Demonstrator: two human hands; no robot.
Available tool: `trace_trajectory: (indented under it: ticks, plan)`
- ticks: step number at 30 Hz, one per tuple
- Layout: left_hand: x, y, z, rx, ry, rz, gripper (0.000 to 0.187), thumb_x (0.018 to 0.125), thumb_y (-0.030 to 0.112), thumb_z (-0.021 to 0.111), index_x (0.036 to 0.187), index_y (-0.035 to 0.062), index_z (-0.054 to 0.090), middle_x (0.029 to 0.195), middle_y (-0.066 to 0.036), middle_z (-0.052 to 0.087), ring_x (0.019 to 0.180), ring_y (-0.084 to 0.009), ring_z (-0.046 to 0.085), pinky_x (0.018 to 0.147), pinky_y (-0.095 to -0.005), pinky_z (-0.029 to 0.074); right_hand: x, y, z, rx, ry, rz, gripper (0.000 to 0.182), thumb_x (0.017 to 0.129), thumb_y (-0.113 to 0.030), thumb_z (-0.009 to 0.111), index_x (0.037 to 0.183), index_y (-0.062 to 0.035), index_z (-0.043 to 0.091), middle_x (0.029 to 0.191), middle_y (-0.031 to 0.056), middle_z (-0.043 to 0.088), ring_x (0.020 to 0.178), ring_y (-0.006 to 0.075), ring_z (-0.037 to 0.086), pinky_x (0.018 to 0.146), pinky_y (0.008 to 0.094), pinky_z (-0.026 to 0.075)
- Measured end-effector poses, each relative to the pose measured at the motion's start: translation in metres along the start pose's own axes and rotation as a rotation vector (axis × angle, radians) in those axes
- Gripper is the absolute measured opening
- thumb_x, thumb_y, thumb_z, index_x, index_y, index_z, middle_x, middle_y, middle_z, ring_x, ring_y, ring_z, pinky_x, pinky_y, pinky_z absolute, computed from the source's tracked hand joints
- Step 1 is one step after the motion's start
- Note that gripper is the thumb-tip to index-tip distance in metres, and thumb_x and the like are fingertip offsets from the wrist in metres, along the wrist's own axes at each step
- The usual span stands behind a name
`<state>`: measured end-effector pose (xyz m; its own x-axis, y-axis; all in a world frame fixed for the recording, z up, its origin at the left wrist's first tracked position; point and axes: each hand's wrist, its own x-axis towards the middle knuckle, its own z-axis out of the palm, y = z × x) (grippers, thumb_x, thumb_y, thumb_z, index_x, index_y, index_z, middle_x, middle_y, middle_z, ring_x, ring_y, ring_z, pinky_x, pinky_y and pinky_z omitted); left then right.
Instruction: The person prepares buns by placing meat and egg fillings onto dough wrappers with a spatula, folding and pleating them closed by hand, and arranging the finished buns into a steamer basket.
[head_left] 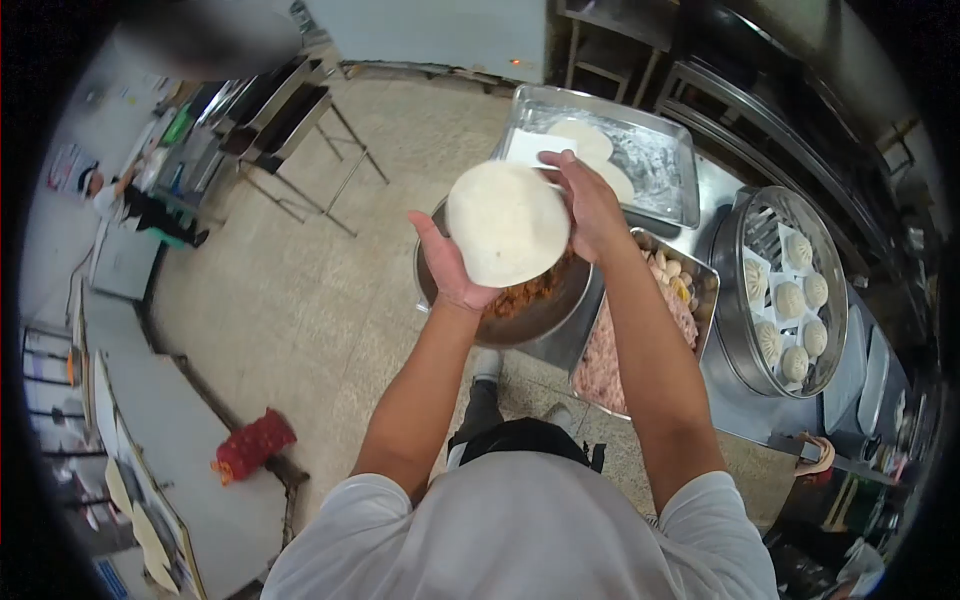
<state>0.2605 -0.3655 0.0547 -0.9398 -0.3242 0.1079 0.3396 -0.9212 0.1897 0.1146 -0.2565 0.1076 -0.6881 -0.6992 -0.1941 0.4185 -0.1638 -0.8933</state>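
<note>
A round, flat dough wrapper [508, 225] is held up between my two hands. It lies over the palm and fingers of my left hand [455, 268], whose thumb points out to the side. At the wrapper's right edge, my right hand [590, 205] grips it; some of its fingers are hidden. Directly below is a large metal bowl [432, 270] of brown chopped filling [525, 292]. A metal tray [680, 165] dusted with flour stands beyond my right hand, with more dough rounds [585, 138] and a white square sheet in it.
Under my right forearm, a metal pan [708, 290] holds pink minced meat [625, 350] and pale pieces. A round steamer [728, 300] with several pleated buns [790, 298] stands at the right. A red mesh sack [255, 445] lies at left. Another person [115, 195] is far left.
</note>
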Motion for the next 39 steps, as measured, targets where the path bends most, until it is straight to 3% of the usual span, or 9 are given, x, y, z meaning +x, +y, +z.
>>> trace_trajectory:
  ticks: [3,5,8,15,21,26,33,36,39]
  plan:
    - [-0.039,-0.011,-0.001,0.013,0.080,0.139,0.107,0.081,0.088,0.034,0.146,0.0033,0.041,0.148,-0.017,0.047,0.134,-0.0364,0.047,0.111,-0.0532,0.038,-0.047,0.010,-0.006,-0.310,-0.051,-0.190,0.038,0.101,-0.033,0.054,0.123,-0.0030,0.062,0.123,0.0142,0.062,0.109,0.0275,0.060,0.095,0.0401,0.049]
    - [-0.066,-0.015,0.009,0.069,0.198,0.202,0.110,0.079,0.090,0.034,0.146,0.0031,0.041,0.148,-0.019,0.047,0.133,-0.0371,0.048,0.111,-0.0540,0.038,-0.081,0.020,-0.007,-0.984,-0.161,-0.824,0.034,0.091,-0.023,0.065,0.120,-0.0055,0.065,0.125,0.0151,0.060,0.115,0.0339,0.056,0.100,0.0421,0.045]
    - [-0.089,-0.018,0.019,0.067,0.190,0.212,0.110,0.079,0.090,0.035,0.146,0.0028,0.041,0.145,-0.019,0.049,0.130,-0.0381,0.050,0.109,-0.0546,0.040,-0.127,0.035,0.009,-1.089,-0.361,-0.905,0.040,0.079,-0.017,0.071,0.118,-0.0088,0.067,0.132,0.0149,0.056,0.124,0.0402,0.049,0.106,0.0484,0.038]
    - [-0.124,0.020,0.018,0.022,0.192,0.176,0.112,0.076,0.091,0.039,0.146,0.0029,0.041,0.144,-0.021,0.049,0.129,-0.0407,0.049,0.107,-0.0549,0.041,-0.157,0.073,0.058,-1.203,-0.399,-0.868,0.040,0.074,-0.015,0.072,0.114,-0.0096,0.066,0.142,0.0114,0.048,0.140,0.0417,0.033,0.111,0.0561,0.029]
    - [-0.145,0.085,0.013,0.029,0.198,0.226,0.111,0.077,0.090,0.038,0.145,0.0024,0.042,0.142,-0.019,0.051,0.127,-0.0396,0.051,0.107,-0.0549,0.041,-0.137,0.107,0.111,-0.861,-0.436,-0.698,0.042,0.074,-0.018,0.074,0.113,-0.0115,0.062,0.143,0.0130,0.046,0.142,0.0424,0.031,0.113,0.0556,0.026]
    - [-0.156,0.135,0.000,0.031,0.153,0.189,0.111,0.077,0.090,0.038,0.145,0.0028,0.043,0.143,-0.018,0.051,0.128,-0.0393,0.051,0.108,-0.0557,0.039,-0.141,0.114,0.171,-1.244,-0.358,-0.955,0.027,0.074,-0.015,0.077,0.092,-0.0077,0.059,0.136,0.0157,0.050,0.133,0.0412,0.042,0.107,0.0513,0.034]
    - [-0.152,0.209,-0.009,0.191,0.121,0.346,0.110,0.075,0.089,0.046,0.145,0.0032,0.043,0.145,-0.016,0.050,0.130,-0.0374,0.050,0.109,-0.0555,0.040,-0.121,0.129,0.194,-1.025,-0.243,-0.816,0.018,0.078,-0.012,0.073,0.084,-0.0064,0.057,0.126,0.0175,0.055,0.122,0.0384,0.049,0.100,0.0469,0.041]
    - [-0.153,0.234,-0.012,0.250,0.099,0.368,0.111,0.075,0.088,0.048,0.146,0.0033,0.041,0.146,-0.017,0.049,0.132,-0.0374,0.049,0.110,-0.0569,0.038,-0.115,0.119,0.198,-1.266,-0.423,-0.151,0.028,0.079,-0.010,0.070,0.105,-0.0050,0.062,0.124,0.0191,0.055,0.121,0.0384,0.049,0.101,0.0440,0.041]
    - [-0.157,0.251,-0.004,0.426,0.059,0.380,0.112,0.074,0.087,0.050,0.148,0.0034,0.038,0.148,-0.018,0.046,0.133,-0.0370,0.048,0.112,-0.0561,0.037,-0.111,0.139,0.193,-1.171,-0.525,-0.189,0.053,0.087,-0.014,0.066,0.137,-0.0070,0.051,0.123,0.0183,0.056,0.117,0.0358,0.053,0.102,0.0429,0.042]
